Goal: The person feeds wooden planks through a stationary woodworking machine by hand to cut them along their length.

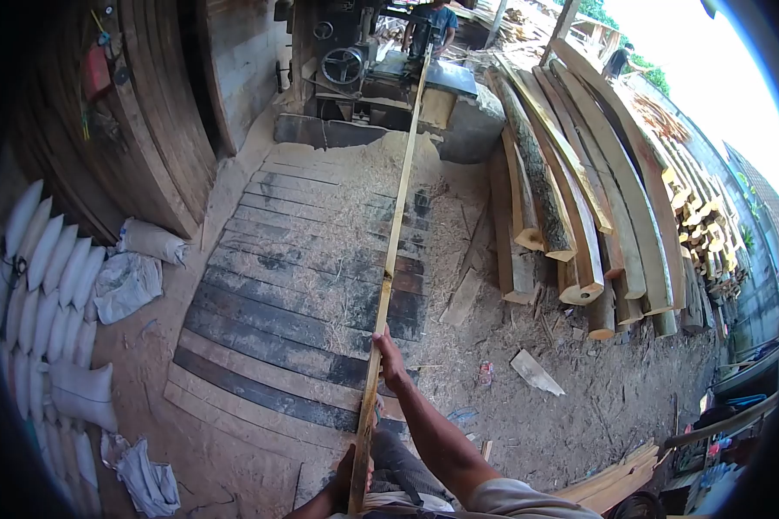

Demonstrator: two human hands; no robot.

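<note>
A long, narrow wooden strip (395,238) runs from close to my body out to the sawmill machine (346,69) at the far end. My right hand (389,355) is closed on the strip partway along it, with the arm stretched forward. Nearer my waist, my left hand (348,471) grips the strip close to its near end; part of that hand is hidden behind the wood. At the machine's metal table (452,78), the strip's far end lies close to a person in a blue shirt (442,19).
Thick sawn logs (541,186) lie stacked on the right, with a pile of cut wood (701,208) beyond. White sacks (82,394) are piled at the left. Sawdust covers the plank floor (273,298) ahead. A loose wood offcut (537,373) lies on the dirt.
</note>
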